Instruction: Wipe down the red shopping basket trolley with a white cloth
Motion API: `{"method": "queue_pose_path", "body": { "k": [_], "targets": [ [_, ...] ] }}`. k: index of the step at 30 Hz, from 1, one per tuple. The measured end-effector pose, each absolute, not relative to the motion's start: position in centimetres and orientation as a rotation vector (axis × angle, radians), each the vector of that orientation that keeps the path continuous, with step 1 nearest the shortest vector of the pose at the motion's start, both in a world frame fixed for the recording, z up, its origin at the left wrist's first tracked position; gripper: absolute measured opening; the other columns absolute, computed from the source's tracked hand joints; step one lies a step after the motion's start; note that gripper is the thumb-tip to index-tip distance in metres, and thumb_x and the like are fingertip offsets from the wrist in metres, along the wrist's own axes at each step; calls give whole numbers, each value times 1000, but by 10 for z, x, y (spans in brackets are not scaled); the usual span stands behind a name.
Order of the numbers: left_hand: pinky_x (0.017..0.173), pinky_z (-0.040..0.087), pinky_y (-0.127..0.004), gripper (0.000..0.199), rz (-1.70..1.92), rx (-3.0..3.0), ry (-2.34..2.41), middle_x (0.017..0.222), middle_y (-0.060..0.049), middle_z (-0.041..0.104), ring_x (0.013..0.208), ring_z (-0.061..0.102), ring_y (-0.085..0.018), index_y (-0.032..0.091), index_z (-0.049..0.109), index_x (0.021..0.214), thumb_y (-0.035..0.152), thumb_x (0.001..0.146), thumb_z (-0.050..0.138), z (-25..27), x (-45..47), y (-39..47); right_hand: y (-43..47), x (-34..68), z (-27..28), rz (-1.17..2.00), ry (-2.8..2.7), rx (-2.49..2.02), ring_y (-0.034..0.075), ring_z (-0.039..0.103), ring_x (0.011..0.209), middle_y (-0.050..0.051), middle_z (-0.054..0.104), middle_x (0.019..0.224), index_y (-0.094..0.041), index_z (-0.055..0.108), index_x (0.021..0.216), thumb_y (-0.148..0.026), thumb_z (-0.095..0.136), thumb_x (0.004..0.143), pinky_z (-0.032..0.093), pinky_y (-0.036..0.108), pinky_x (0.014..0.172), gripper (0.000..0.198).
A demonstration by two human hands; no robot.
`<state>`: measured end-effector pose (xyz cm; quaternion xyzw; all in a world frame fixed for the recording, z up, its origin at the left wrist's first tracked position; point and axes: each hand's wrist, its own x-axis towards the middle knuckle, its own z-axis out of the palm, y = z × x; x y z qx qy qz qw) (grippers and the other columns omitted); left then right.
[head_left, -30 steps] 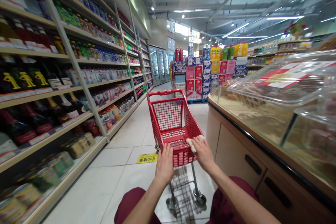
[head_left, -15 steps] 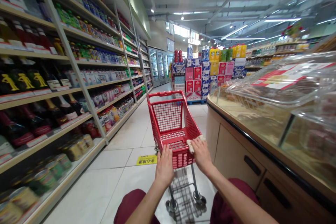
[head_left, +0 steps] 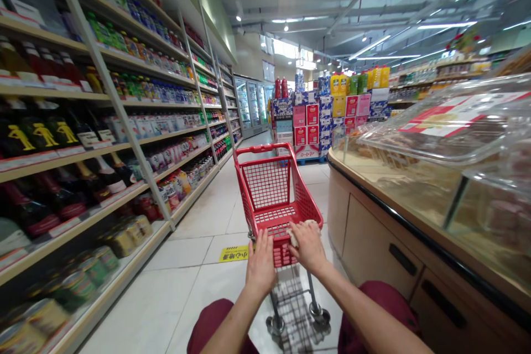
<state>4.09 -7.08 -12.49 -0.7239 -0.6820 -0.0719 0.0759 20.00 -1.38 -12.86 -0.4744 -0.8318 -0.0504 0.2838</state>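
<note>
My right grip (head_left: 307,246) clutching bunched pale cloth (head_left: 293,235) at near end of red cart (head_left: 307,200); left grip (head_left: 261,263) unclenched, resting alongside; cart dead ahead, long axis pointing away from me.

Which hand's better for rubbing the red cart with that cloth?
Probably the right hand: it holds the pale cloth against the red cart. The left hand touches the cart too, but shows no cloth.
</note>
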Motion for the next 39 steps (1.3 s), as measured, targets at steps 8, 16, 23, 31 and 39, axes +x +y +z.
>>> {"method": "queue_pose_path", "body": {
  "k": [8,16,23,31,39],
  "targets": [
    [105,14,-48,64,-242,-2170,-2044,142,-8,16,131,9,-20,13,25,132,3,69,30,-128,41,-70,-4,235,-145,-247,-2093,-1360,23,38,119,9,49,125,-16,53,116,-6,36,77,25,42,99,44],
    [106,13,-47,64,-234,-2155,-2023,142,-7,18,131,10,-19,14,26,132,3,68,29,-129,36,-72,-16,207,-149,-220,-2221,-1152,22,36,121,7,48,126,-17,50,120,-7,39,75,24,42,101,47],
    [106,13,-47,65,-228,-2148,-2056,143,-7,16,131,8,-20,14,26,132,3,68,31,-126,40,-71,-17,198,-148,-225,-2142,-1254,24,36,121,9,48,126,-15,50,120,-8,38,77,22,44,101,45],
    [105,12,-48,65,-268,-2192,-2045,142,-8,16,131,8,-20,13,25,132,3,68,29,-125,42,-71,-15,209,-139,-208,-2053,-1472,26,37,120,13,47,126,-10,51,118,-7,36,77,25,45,99,44],
    [105,13,-48,66,-202,-2197,-2022,143,-8,15,131,8,-20,14,23,132,3,68,29,-125,40,-71,-16,203,-142,-207,-2132,-1358,22,36,121,9,49,125,-14,51,118,-7,37,77,21,41,102,45]
  ]
}}
